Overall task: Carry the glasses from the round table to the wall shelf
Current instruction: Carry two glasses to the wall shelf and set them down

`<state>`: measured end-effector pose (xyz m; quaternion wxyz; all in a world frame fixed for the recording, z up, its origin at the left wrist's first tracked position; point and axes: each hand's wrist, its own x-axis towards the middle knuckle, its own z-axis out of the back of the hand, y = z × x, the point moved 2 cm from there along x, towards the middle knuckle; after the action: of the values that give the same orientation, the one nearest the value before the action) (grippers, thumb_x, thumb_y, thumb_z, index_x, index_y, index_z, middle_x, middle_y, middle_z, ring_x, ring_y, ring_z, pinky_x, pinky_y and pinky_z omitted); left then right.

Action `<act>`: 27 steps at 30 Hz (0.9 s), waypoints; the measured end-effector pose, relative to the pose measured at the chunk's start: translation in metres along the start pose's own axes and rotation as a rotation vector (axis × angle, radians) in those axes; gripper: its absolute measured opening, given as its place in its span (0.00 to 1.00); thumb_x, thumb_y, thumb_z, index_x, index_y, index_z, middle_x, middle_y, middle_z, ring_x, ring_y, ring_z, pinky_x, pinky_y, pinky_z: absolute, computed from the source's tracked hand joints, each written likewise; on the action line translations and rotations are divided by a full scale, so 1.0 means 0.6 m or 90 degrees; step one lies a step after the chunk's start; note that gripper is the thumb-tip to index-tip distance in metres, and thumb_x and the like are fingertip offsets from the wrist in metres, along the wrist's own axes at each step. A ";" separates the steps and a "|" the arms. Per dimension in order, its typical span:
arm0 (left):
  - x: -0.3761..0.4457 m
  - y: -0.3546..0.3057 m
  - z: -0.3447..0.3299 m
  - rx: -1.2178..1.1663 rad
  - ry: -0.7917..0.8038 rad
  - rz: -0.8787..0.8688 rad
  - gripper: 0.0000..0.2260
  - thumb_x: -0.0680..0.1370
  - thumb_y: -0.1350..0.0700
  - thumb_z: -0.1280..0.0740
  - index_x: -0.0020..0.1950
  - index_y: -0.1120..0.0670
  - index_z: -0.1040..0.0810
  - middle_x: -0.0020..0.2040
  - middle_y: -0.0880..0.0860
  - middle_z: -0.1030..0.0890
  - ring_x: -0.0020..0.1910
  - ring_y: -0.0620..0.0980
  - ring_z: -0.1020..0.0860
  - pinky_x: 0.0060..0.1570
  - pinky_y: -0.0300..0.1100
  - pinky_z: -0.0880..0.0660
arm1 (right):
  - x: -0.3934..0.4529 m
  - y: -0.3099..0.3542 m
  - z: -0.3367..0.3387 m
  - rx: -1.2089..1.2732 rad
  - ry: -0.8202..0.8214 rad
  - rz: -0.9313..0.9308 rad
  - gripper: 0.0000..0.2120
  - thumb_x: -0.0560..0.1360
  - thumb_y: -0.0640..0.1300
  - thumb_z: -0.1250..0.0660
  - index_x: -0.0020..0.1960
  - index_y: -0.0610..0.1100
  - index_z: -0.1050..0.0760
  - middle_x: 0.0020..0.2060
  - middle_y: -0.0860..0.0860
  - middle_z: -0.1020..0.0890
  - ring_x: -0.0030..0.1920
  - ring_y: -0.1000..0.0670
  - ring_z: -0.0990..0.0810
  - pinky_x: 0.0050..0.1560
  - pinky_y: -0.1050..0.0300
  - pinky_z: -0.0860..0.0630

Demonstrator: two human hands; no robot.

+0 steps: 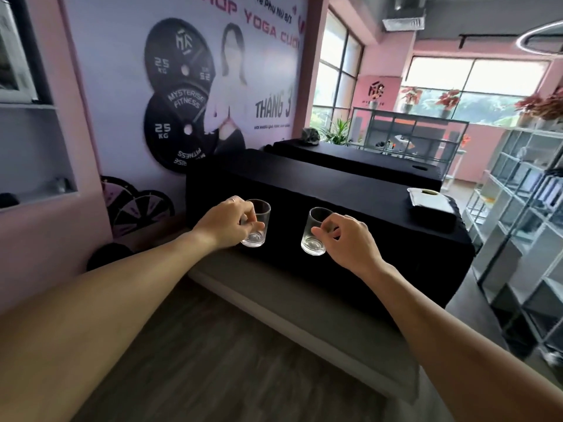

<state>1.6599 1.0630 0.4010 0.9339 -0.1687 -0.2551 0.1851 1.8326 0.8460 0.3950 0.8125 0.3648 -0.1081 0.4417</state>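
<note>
My left hand [230, 222] grips a clear, empty drinking glass [257, 225] by its side, held out in front of me in mid-air. My right hand [345, 239] holds a second clear glass [313, 236] the same way, a little lower and to the right. Both glasses are upright and apart from each other. A recessed wall shelf [36, 190] is set into the pink wall at the far left, with a small shiny object on its lower ledge. The round table is out of sight.
A long bed draped in black cloth [350, 190] stands right ahead, with a white folded item [429, 201] on its far end and a second black bed behind it. Metal grid shelving [518, 208] lines the right side. The floor below is dark wood.
</note>
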 end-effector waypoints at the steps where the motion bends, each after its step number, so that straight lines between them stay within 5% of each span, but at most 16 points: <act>1: 0.025 0.013 -0.001 -0.005 -0.003 -0.005 0.10 0.75 0.44 0.28 0.41 0.49 0.23 0.47 0.47 0.23 0.46 0.46 0.22 0.47 0.41 0.26 | 0.023 -0.004 -0.009 0.003 -0.008 -0.007 0.09 0.73 0.61 0.31 0.42 0.56 0.23 0.42 0.57 0.20 0.43 0.56 0.19 0.43 0.57 0.22; 13: 0.290 0.182 -0.060 0.003 -0.003 -0.011 0.10 0.74 0.44 0.28 0.41 0.49 0.23 0.47 0.47 0.23 0.46 0.46 0.22 0.51 0.45 0.23 | 0.304 -0.079 -0.156 0.014 -0.011 -0.005 0.09 0.72 0.61 0.30 0.41 0.56 0.23 0.40 0.58 0.20 0.41 0.59 0.20 0.43 0.59 0.24; 23: 0.528 0.378 -0.058 0.014 -0.059 0.096 0.10 0.74 0.44 0.28 0.40 0.47 0.24 0.47 0.45 0.23 0.47 0.45 0.22 0.50 0.44 0.25 | 0.643 -0.097 -0.322 0.043 0.070 0.079 0.10 0.72 0.60 0.31 0.41 0.55 0.22 0.39 0.58 0.19 0.40 0.59 0.21 0.38 0.65 0.30; 27: 0.594 0.473 -0.040 0.022 -0.101 0.146 0.10 0.74 0.42 0.29 0.40 0.46 0.25 0.47 0.44 0.24 0.44 0.42 0.24 0.43 0.39 0.30 | 0.763 -0.067 -0.409 0.076 0.097 0.114 0.09 0.72 0.60 0.30 0.42 0.55 0.21 0.39 0.58 0.18 0.40 0.59 0.20 0.39 0.63 0.27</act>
<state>1.8843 1.4600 0.4128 0.8862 -0.1658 -0.3040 0.3077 2.0975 1.2934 0.4288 0.7525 0.3664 -0.0519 0.5448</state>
